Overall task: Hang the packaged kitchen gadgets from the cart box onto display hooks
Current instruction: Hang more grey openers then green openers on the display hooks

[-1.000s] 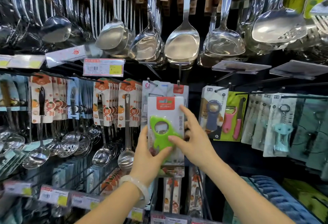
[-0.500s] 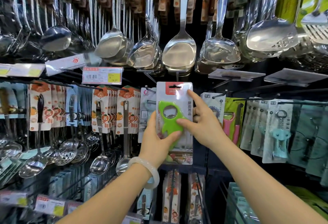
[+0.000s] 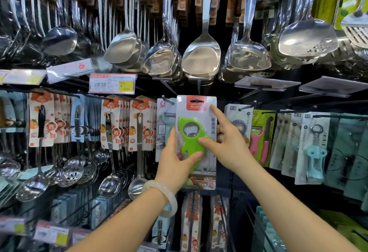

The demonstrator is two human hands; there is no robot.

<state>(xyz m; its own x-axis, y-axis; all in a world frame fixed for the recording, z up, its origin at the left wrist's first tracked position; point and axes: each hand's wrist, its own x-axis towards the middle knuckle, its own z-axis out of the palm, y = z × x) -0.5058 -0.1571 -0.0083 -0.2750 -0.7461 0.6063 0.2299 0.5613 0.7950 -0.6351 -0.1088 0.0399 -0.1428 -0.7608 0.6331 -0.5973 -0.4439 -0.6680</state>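
**Green opener pack held up at its hook**

Nearest, two bare forearms reach up from the bottom edge; the left one wears a pale bangle at the wrist.

The left hand grips the lower left edge of the green bottle opener pack: its thumb lies across the front on the green plastic, and the other fingers are curled round behind the card, out of sight. The right hand pinches the right side of the same pack. Its thumb presses the green opener from the front, its index finger is stretched straight up along the card toward the red header, and the remaining fingers are curled behind the right edge.

Just above the right index fingertip, the slot in the red header sits over the tip of a display hook, so the pack hangs upright between both hands.

Behind the left fingers hangs a peeler pack; behind the right fingers, a blue gadget pack, then a pink peeler and a teal corkscrew farther right. Left of the left hand hang carded ladles and skimmers under a price tag.

Farthest, above both hands, a row of steel spatulas hangs.
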